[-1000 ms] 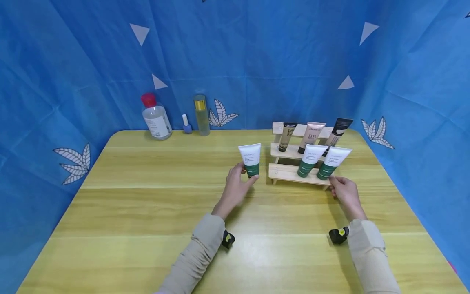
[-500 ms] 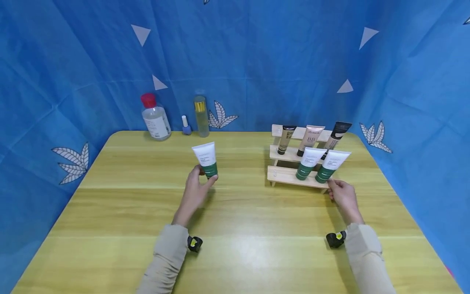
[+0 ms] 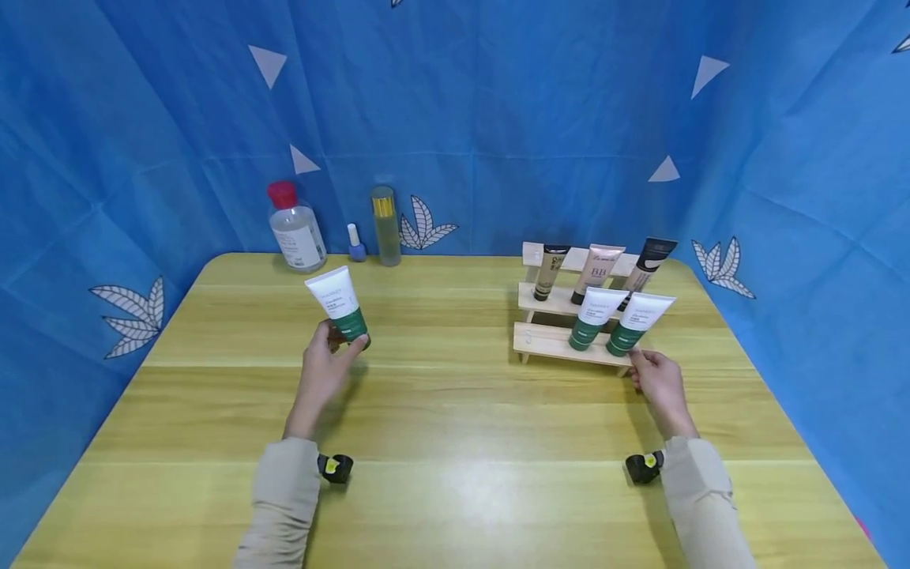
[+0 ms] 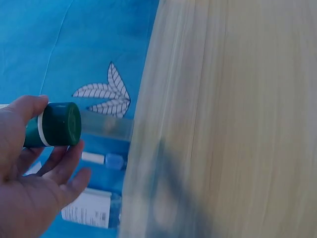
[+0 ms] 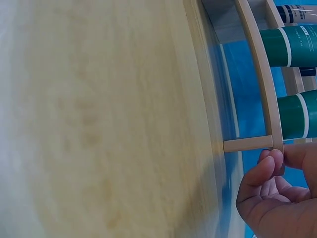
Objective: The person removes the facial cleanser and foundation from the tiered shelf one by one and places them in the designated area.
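Note:
My left hand [image 3: 323, 375] grips a white-and-green squeeze tube [image 3: 336, 299] near its green end, held tilted above the left-middle of the table. In the left wrist view, thumb and fingers wrap the tube's green cap [image 4: 64, 124]. On the right, a tiered wooden display rack [image 3: 540, 341] stands on the table, and my right hand [image 3: 663, 386] pinches the right end of its lowest shelf. That shelf holds two matching tubes, one [image 3: 596, 318] left of the other [image 3: 638, 324]. The shelf behind carries a gold tube [image 3: 550, 273], a pink BB tube [image 3: 597, 270] and a black-topped tube [image 3: 648, 265].
Along the table's back edge stand a clear bottle with a red cap [image 3: 297, 237], a small nail polish bottle [image 3: 356, 246] and a gold-collared bottle [image 3: 386, 233]. A blue curtain [image 3: 469, 103] hangs behind the table [image 3: 455, 427] and at both sides.
My left hand has carried the tube leftward, away from beside the rack, and the tube now leans more. My right hand keeps its place at the rack's corner.

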Motion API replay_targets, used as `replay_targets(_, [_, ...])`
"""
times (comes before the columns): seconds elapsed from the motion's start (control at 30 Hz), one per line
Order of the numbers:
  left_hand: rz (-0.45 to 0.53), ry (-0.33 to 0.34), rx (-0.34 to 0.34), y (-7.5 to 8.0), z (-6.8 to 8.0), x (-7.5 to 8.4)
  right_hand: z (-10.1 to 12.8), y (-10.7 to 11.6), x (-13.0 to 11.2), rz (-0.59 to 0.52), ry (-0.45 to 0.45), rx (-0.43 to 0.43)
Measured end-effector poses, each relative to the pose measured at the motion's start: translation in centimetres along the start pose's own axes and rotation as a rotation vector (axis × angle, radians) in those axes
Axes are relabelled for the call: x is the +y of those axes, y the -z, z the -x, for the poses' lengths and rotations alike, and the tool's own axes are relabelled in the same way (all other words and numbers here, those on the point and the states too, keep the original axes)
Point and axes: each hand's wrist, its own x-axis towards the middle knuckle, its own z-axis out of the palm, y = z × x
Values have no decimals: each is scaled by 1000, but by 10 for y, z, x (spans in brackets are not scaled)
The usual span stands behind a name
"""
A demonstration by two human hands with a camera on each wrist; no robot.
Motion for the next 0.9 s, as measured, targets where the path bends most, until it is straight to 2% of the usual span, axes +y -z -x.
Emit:
replay_targets(0.23, [4, 70, 6, 20, -1, -11, -1, -3, -2, -2, 5, 2])
replay_targets(0.63, [-81, 179, 109, 56, -8, -29, -2, -2, -2, 21, 4, 4])
replay_targets(0.9, [-134, 253, 143, 75, -22, -48, -1, -1, -1, 19, -6, -7])
